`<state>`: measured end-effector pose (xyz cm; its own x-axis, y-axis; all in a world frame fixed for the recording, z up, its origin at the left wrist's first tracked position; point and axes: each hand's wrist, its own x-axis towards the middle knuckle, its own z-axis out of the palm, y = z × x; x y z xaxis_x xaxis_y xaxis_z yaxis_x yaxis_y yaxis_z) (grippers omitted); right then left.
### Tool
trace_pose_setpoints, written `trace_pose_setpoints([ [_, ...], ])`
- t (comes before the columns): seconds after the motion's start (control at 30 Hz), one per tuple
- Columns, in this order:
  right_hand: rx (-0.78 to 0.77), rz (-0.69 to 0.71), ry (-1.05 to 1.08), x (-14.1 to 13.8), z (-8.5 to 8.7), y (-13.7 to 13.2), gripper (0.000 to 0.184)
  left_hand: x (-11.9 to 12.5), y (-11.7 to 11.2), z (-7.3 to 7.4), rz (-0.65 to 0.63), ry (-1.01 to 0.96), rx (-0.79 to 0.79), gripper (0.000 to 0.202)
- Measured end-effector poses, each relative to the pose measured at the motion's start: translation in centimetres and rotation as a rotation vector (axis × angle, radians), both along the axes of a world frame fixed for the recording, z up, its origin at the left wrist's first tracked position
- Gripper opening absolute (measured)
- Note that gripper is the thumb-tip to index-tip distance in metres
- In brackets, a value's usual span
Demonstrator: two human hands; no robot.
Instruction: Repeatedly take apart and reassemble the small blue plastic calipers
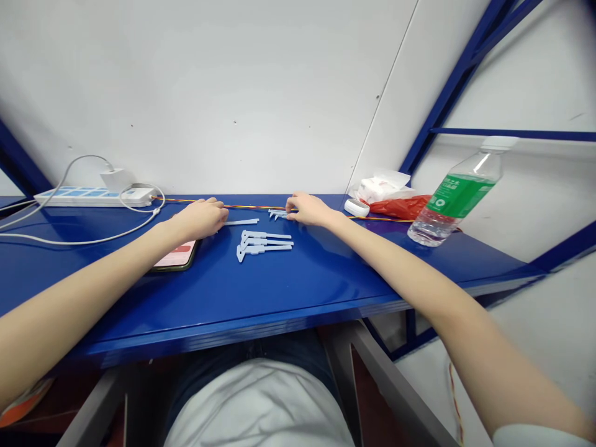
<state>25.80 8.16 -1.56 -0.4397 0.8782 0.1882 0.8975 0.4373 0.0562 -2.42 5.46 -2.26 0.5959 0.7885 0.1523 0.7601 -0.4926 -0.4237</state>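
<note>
Three pale plastic vernier calipers (266, 243) lie side by side in the middle of the blue table, their jaws pointing left. Left of and beyond them, my left hand (207, 218) is closed with curled fingers around one end of another caliper (243, 221), whose beam sticks out to the right. My right hand (307, 208) pinches at more calipers (278, 213) near the back edge; their jaws show left of the fingertips, and the rest is covered by the hand. Partly under my left forearm lies a phone (179, 256) with a lit screen.
A power strip (93, 197) with a white charger (115, 179) and looping cable stands at the back left. Twisted wires (254, 207) run along the wall. At the right are a white oval device (356, 207), a red bag (395, 206), tissues (382, 185) and a water bottle (459, 195).
</note>
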Motion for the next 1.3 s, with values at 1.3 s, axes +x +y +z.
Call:
trace_pose_setpoints([
  [1.3,0.173,0.351,-0.003,-0.8,-0.5,-0.1,0.016,0.4,-1.6,1.5,-0.073,0.006,0.174,0.031],
])
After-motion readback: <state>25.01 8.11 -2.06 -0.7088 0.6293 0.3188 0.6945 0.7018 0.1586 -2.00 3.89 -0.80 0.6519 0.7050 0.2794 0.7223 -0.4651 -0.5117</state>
